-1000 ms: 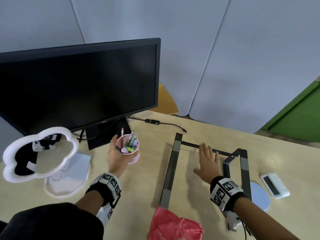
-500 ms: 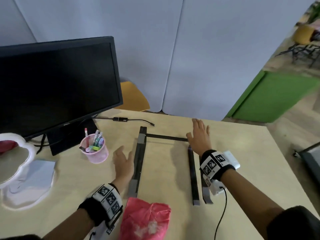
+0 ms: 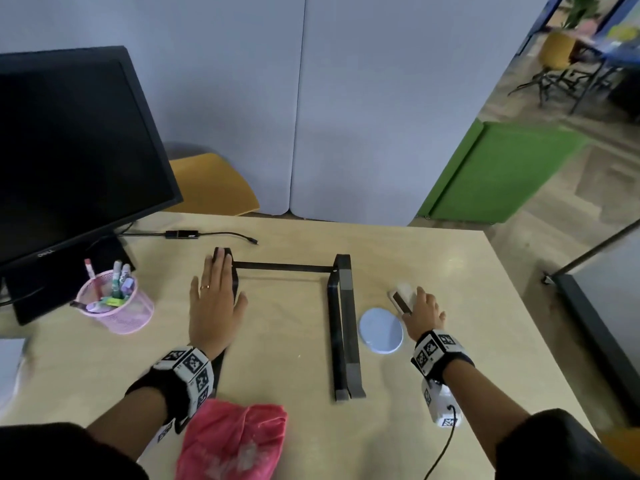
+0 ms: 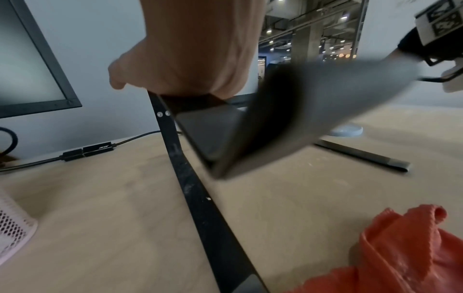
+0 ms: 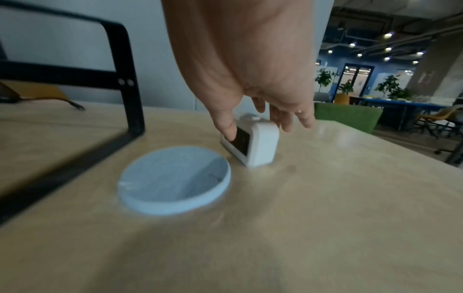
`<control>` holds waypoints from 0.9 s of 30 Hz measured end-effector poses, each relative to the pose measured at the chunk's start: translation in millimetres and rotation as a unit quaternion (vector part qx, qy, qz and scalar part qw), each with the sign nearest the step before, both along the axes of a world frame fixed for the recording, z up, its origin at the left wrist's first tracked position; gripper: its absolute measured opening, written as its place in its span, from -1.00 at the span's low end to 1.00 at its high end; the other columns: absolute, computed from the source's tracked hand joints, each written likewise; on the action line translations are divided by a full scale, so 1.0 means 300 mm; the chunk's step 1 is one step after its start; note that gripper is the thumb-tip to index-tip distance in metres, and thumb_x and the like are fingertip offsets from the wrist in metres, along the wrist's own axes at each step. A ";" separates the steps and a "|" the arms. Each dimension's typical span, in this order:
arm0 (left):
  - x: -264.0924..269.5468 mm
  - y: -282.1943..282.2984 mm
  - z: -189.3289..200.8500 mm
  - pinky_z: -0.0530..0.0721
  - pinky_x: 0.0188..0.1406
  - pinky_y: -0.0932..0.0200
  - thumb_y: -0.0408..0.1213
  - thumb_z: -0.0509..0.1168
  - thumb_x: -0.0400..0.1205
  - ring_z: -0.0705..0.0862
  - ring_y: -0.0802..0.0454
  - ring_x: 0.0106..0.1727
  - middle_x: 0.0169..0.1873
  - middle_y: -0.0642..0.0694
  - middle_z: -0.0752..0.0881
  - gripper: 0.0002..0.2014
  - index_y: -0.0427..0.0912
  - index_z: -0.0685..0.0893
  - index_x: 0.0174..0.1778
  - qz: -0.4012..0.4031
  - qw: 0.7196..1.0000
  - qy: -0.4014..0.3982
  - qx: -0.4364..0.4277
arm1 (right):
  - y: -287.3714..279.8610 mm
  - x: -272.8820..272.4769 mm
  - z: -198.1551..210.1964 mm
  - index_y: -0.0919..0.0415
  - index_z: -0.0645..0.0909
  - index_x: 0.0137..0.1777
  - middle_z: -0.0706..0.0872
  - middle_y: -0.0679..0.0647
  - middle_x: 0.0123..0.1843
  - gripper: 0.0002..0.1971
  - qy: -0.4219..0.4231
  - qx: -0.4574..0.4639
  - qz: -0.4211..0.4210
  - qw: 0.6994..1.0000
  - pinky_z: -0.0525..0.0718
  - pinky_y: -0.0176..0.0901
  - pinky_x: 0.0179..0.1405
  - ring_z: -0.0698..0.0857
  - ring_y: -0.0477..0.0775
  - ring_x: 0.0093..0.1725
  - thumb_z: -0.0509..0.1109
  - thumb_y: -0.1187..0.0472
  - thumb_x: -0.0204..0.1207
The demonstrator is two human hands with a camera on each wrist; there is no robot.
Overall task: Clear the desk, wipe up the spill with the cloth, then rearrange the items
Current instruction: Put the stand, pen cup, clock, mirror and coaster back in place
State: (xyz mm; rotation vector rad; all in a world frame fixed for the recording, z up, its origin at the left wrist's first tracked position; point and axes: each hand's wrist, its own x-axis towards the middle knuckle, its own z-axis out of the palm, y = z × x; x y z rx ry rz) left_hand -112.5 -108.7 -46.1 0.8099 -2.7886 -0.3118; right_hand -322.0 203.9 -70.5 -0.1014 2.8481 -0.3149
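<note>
A black metal stand sits mid-desk, its two legs joined by a thin bar at the back. My left hand lies flat on the left leg with fingers straight; in the left wrist view the palm rests on the stand's top. My right hand pinches a small white device with a dark screen, right of the stand. The thumb is on the screen and the fingers are behind; the device is tilted on the desk. A crumpled pink cloth lies at the near edge.
A round pale-blue coaster lies between the stand and the device. A pink mesh pen holder stands by the black monitor at the left. A black cable with adapter runs along the back. The desk's right edge is close to my right hand.
My left hand let go of the pen holder and moved right onto the stand's left leg. My right hand left the stand and took hold of the white device.
</note>
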 end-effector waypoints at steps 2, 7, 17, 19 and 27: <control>0.000 0.001 -0.002 0.34 0.51 -0.25 -0.04 -0.02 0.56 0.13 -0.13 0.68 0.68 -0.15 0.09 -0.29 -0.28 0.14 0.63 0.004 1.000 -0.003 -0.005 | 0.019 0.008 -0.032 0.26 0.13 0.55 0.37 0.28 0.48 -0.38 -0.006 0.002 -0.012 1.000 0.36 0.22 0.39 0.44 0.31 0.43 0.29 0.30 0.54; -0.003 0.006 0.003 0.30 0.54 -0.24 -0.19 0.28 0.59 0.09 -0.10 0.69 0.68 -0.14 0.07 -0.26 -0.28 0.11 0.65 0.010 1.000 -0.011 -0.005 | 0.044 0.022 -0.071 0.34 0.29 0.38 0.55 0.32 0.30 -0.58 0.027 -0.045 -0.038 0.998 0.52 0.20 0.18 0.58 0.35 0.27 0.28 0.25 0.58; -0.003 0.004 0.012 0.24 0.55 -0.24 -0.20 0.28 0.58 0.06 -0.10 0.69 0.68 -0.13 0.09 -0.26 -0.29 0.12 0.64 0.011 1.000 -0.017 0.003 | -0.019 0.023 0.014 0.43 0.34 0.20 0.62 0.39 0.11 -0.75 0.120 -0.150 -0.022 0.981 0.53 0.18 0.01 0.64 0.43 0.07 0.22 0.30 0.62; 0.001 0.001 0.020 0.18 0.57 -0.25 -0.20 0.27 0.59 0.04 -0.11 0.70 0.68 -0.12 0.07 -0.26 -0.28 0.10 0.65 0.007 1.000 -0.020 0.015 | -0.090 0.022 0.089 0.45 0.36 0.17 0.62 0.42 0.07 -0.75 0.156 -0.209 0.010 0.965 0.55 0.17 -0.11 0.64 0.45 0.01 0.24 0.29 0.61; -0.021 -0.019 0.107 0.09 0.66 -0.20 -0.07 0.12 0.70 -0.02 -0.08 0.71 0.69 -0.17 -0.04 -0.26 -0.29 -0.12 0.66 -0.016 0.998 0.034 0.054 | -0.506 0.128 0.415 0.40 0.40 0.10 0.59 0.23 -0.12 -0.76 0.185 -0.347 0.263 0.881 0.52 0.03 -0.22 0.56 0.22 -0.18 0.28 0.22 0.60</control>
